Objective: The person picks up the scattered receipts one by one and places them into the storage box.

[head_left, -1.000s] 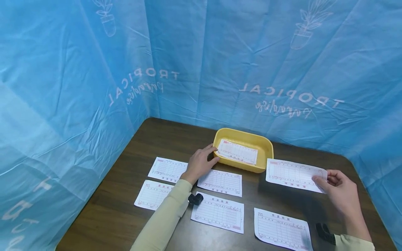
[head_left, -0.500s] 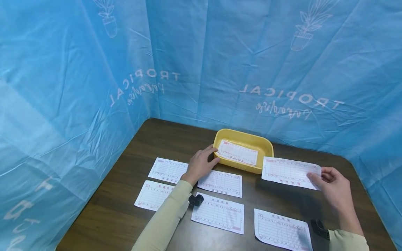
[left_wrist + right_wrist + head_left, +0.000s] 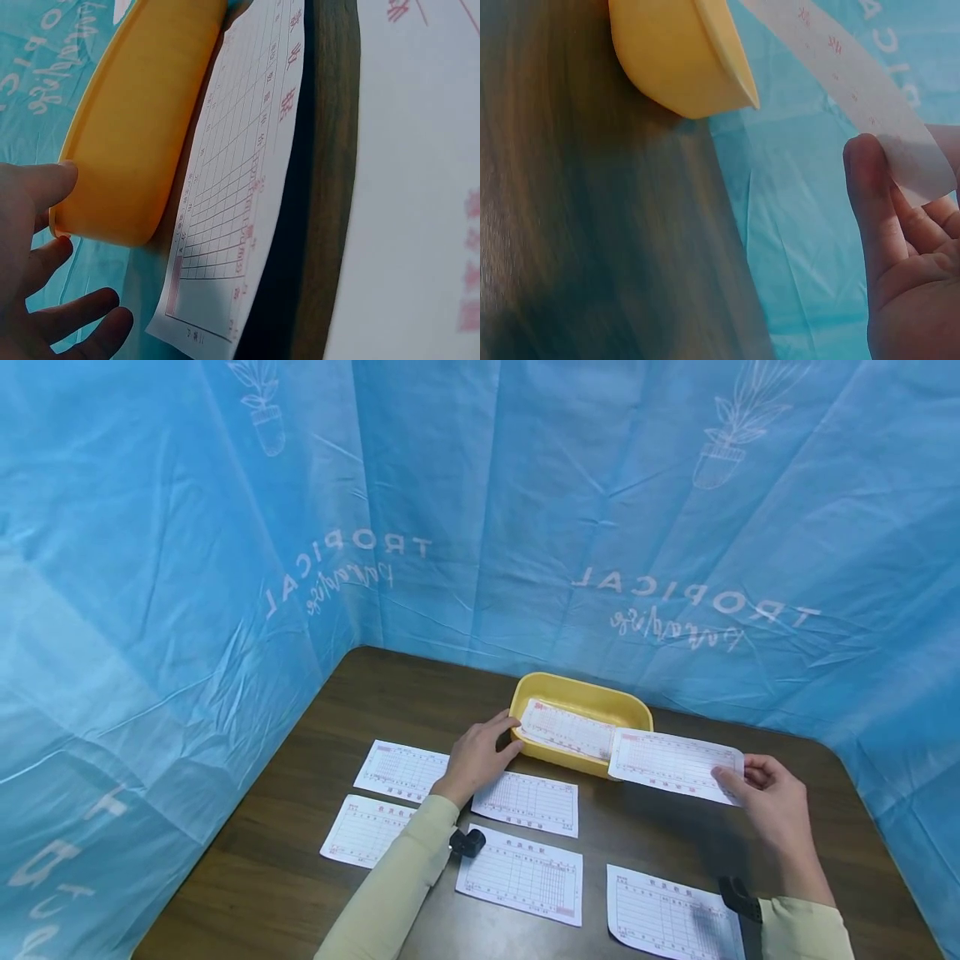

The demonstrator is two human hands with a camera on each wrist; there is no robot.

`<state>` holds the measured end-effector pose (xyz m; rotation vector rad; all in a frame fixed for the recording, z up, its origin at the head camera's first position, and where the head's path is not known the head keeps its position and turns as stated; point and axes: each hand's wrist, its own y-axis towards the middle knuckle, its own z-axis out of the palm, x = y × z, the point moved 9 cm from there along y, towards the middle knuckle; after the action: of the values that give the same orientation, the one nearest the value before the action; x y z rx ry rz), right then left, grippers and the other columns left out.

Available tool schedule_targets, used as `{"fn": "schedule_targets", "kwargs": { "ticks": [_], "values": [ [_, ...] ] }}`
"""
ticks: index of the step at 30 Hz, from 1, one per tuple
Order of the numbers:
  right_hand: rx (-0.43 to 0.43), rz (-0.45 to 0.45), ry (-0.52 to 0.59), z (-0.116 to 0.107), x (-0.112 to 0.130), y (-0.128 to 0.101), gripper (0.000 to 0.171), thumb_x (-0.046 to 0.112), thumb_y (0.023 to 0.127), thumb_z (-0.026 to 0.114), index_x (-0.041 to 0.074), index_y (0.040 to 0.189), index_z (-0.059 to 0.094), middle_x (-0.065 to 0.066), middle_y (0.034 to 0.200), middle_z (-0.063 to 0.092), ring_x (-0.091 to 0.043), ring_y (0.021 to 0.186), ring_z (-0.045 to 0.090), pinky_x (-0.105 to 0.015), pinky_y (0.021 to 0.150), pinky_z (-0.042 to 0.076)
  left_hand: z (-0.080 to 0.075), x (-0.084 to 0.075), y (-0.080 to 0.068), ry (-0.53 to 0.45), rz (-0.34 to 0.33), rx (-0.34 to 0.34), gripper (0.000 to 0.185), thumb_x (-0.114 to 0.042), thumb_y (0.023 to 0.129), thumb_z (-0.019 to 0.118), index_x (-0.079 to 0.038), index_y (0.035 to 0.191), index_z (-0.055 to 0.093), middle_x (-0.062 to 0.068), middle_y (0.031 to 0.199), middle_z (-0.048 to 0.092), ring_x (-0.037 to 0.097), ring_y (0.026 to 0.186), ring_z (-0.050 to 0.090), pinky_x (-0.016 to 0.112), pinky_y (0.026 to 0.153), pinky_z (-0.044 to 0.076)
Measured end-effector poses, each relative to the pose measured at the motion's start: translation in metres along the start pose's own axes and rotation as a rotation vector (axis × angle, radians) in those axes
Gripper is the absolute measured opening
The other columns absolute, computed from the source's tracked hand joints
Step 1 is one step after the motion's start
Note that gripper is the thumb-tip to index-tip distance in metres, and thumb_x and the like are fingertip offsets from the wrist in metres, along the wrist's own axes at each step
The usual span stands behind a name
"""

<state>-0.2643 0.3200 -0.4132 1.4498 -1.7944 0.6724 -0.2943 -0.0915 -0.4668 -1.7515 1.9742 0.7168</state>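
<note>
So going left to right: two slips (image 3: 401, 767) lay flat on the table (image 3: 315, 727) out past the left hand (image 3: 474, 758), untouched. That hand had its fingers relaxed and spread, thumb and fingertips resting against the near left corner of the yellow tray (image 3: 581, 697), steadying it and not curled round anything. Just inside that corner one slip in the tray (image 3: 564, 728) was already down. Two more forms (image 3: 527, 799) sat on the near side of that wrist. Over on the right, the right hand (image 3: 772, 797) was pinching the lifted slip (image 3: 671, 762) by its right end, thumb on top, with the far end hanging over the tray's right rim. One more form (image 3: 671, 918) lay near that wrist. My read: one filed, one halfway in, five left.
</note>
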Motion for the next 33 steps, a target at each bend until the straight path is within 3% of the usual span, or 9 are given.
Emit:
{"fn": "schedule_targets", "kwargs": {
  "ticks": [8,21,33],
  "values": [
    [0.033,0.091,0.057,0.027,-0.008,0.002,0.055,0.040,0.090,0.066,0.001,0.126,0.050,-0.016,0.115,0.060,-0.008,0.077,0.059,-0.018,0.065,0.052,0.001,0.002,-0.005,0.000,-0.005,-0.002,0.044,-0.048,0.093,0.058,-0.033,0.134,0.055,-0.012,0.150,0.036,0.023,0.125,0.047,0.051,0.099,0.040],
    [0.024,0.154,0.173,0.056,0.002,0.016,0.055,0.039,0.089,0.068,0.004,0.128,0.050,-0.015,0.122,0.057,-0.015,0.087,0.060,-0.015,0.069,0.051,0.000,0.002,-0.002,0.006,-0.008,0.003,0.043,-0.048,0.094,0.057,-0.034,0.134,0.055,-0.013,0.150,0.036,0.022,0.126,0.046,0.052,0.098,0.040],
    [0.055,0.113,0.213,0.069,0.025,0.029,0.053,0.035,0.089,0.068,0.002,0.126,0.050,-0.016,0.121,0.057,-0.014,0.085,0.061,-0.016,0.069,0.052,0.000,0.000,0.000,-0.008,-0.005,-0.012,0.042,-0.047,0.093,0.058,-0.034,0.134,0.056,-0.013,0.150,0.037,0.022,0.125,0.046,0.051,0.099,0.040]
  ]
}}
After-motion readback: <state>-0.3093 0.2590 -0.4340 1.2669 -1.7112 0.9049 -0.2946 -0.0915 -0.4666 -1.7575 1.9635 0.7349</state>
